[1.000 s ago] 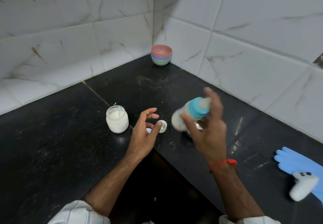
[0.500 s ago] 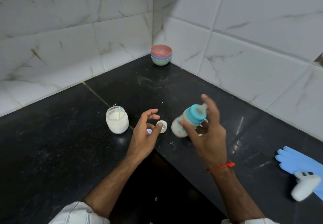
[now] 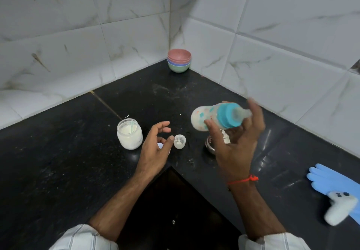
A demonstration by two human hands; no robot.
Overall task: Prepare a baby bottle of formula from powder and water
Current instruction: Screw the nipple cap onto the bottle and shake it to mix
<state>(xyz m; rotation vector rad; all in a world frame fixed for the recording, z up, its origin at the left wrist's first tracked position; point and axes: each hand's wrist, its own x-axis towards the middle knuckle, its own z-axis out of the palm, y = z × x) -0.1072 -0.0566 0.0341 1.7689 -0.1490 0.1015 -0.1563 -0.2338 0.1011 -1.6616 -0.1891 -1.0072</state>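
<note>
My right hand (image 3: 236,144) holds the baby bottle (image 3: 206,117) tilted nearly on its side above the black counter, thumb under its body and a finger by the teat. The bottle has a teal collar, a clear teat and milky liquid inside; it is blurred by motion. My left hand (image 3: 155,148) hovers over the counter, fingers loosely curled, holding nothing. A glass jar of white powder (image 3: 129,134) with a thin green scoop handle stands left of it. A small white cap (image 3: 179,141) lies just right of my left fingertips. A steel cup (image 3: 211,146) stands partly hidden behind my right hand.
Stacked coloured bowls (image 3: 179,60) sit in the far tiled corner. A blue glove (image 3: 331,181) and a white controller (image 3: 341,208) lie at the right edge. The counter (image 3: 58,162) has an inner corner cut-out right below my forearms. Powder specks dot the surface.
My right hand has swung the bottle up and down; it now lies higher and flatter, teat to the right. My left hand has stayed in place.
</note>
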